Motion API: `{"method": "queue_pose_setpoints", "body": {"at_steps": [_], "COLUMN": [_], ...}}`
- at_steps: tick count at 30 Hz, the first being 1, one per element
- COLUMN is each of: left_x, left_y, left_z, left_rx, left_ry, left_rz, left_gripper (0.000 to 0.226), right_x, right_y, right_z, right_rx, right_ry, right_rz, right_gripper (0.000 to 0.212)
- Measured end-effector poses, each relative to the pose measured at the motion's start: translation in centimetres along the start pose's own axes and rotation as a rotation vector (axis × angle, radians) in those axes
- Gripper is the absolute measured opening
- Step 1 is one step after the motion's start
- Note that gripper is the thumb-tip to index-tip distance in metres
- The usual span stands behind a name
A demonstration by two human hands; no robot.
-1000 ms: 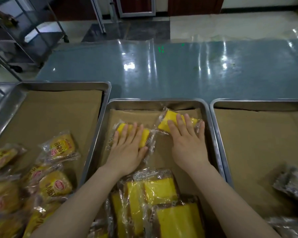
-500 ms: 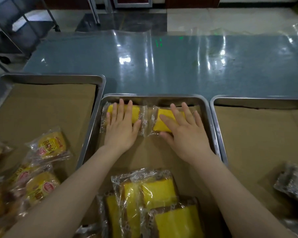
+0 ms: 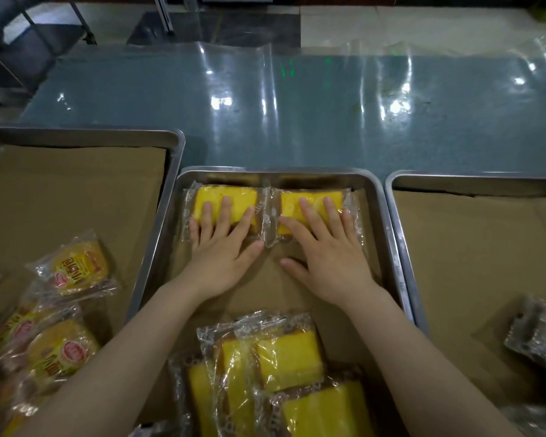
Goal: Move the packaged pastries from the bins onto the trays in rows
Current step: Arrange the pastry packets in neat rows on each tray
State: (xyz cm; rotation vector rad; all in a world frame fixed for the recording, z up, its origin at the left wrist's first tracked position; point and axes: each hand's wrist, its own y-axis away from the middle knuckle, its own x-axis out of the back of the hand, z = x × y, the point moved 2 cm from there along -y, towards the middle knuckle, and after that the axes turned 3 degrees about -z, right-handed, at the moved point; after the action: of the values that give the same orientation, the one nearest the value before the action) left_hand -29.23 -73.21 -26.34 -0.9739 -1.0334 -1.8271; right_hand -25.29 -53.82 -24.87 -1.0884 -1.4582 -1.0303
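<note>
Two yellow cake slices in clear wrappers lie side by side against the far wall of the middle steel tray (image 3: 379, 197). My left hand (image 3: 223, 250) rests flat, fingers spread, on the left cake packet (image 3: 227, 197). My right hand (image 3: 325, 250) lies flat the same way on the right cake packet (image 3: 309, 197). Neither hand grips anything. A pile of several more wrapped yellow cakes (image 3: 278, 370) sits at the near end of the same tray, between my forearms.
The left tray (image 3: 177, 143), lined with brown paper, holds round yellow pastries with red labels (image 3: 79, 269) at its near left. The right tray (image 3: 394, 197) holds dark wrapped packets (image 3: 539, 339) at its near right. A glossy blue-grey table (image 3: 297, 115) stretches beyond the trays.
Both hands slid the two cake packets away from me to the tray's far wall and squared them side by side. The fingers now lie flat on top.
</note>
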Motion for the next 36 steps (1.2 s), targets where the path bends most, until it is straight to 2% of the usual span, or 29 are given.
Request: {"method": "queue_pose_setpoints", "body": {"at_steps": [3, 7, 10, 12, 14, 16, 18, 20, 22, 24, 26, 29, 31, 33, 35, 36], "left_x": [0.8, 2.3, 3.2, 3.4, 3.5, 3.1, 2.3, 1.5, 1.3, 1.3, 1.8, 2.5, 2.7, 2.6, 2.4, 2.3], "left_y": [-0.1, 1.4, 4.7, 7.4, 10.1, 12.5, 14.2, 15.0, 15.2, 15.3, 15.1, 14.9, 14.7, 14.4, 14.1, 14.0], "left_z": [0.5, 1.1, 1.1, 0.8, 0.5, 0.6, 1.1, 1.2, 1.0, 0.3, -0.6, -1.6, -1.8, -1.7, -1.2, -0.8], "left_rx": [-0.009, -0.050, -0.051, 0.003, 0.084, 0.123, 0.140, 0.162, 0.191, 0.237, 0.287, 0.367, 0.428, 0.427, 0.395, 0.375], "left_ry": [0.172, 0.395, 0.513, 0.567, 0.613, 0.623, 0.600, 0.544, 0.528, 0.610, 0.753, 1.064, 1.253, 1.331, 1.201, 1.024], "left_rz": [-0.011, 0.077, 0.104, 0.106, 0.052, -0.074, -0.173, -0.178, -0.129, -0.047, 0.072, 0.274, 0.380, 0.415, 0.389, 0.363], "left_gripper": [0.065, 0.046, 0.036, 0.024, 0.014, 0.013, 0.030, 0.035, 0.034, 0.029, 0.023, 0.020, 0.022, 0.031, 0.053, 0.066], "right_x": [0.2, 0.9, 2.5, 2.9, 2.7, 2.4, 2.1, 2.1, 2.3, 2.7, 2.9, 3.1, 3.2, 3.4, 3.6, 3.6], "right_y": [-0.5, 0.1, 2.3, 4.3, 6.5, 8.2, 9.2, 9.7, 10.0, 10.2, 10.5, 11.0, 11.2, 11.3, 11.4, 11.5], "right_z": [0.6, 0.7, -0.1, -0.8, -1.8, -2.5, -2.7, -2.9, -2.9, -2.4, -1.5, -0.3, 0.0, -0.1, -0.7, -1.1], "right_rx": [-0.017, 0.004, 0.020, -0.016, -0.032, -0.032, -0.051, -0.068, -0.098, -0.153, -0.239, -0.469, -0.574, -0.615, -0.581, -0.526], "right_ry": [-0.028, -0.086, -0.352, -0.671, -0.857, -0.889, -0.878, -0.789, -0.722, -0.735, -0.785, -0.900, -0.922, -0.933, -0.856, -0.721], "right_rz": [0.012, 0.016, 0.114, 0.010, -0.186, -0.333, -0.419, -0.452, -0.418, -0.312, -0.169, 0.029, 0.143, 0.200, 0.178, 0.161], "right_gripper": [0.063, 0.067, 0.060, 0.052, 0.046, 0.050, 0.058, 0.054, 0.039, 0.030, 0.024, 0.022, 0.025, 0.032, 0.052, 0.068]}}
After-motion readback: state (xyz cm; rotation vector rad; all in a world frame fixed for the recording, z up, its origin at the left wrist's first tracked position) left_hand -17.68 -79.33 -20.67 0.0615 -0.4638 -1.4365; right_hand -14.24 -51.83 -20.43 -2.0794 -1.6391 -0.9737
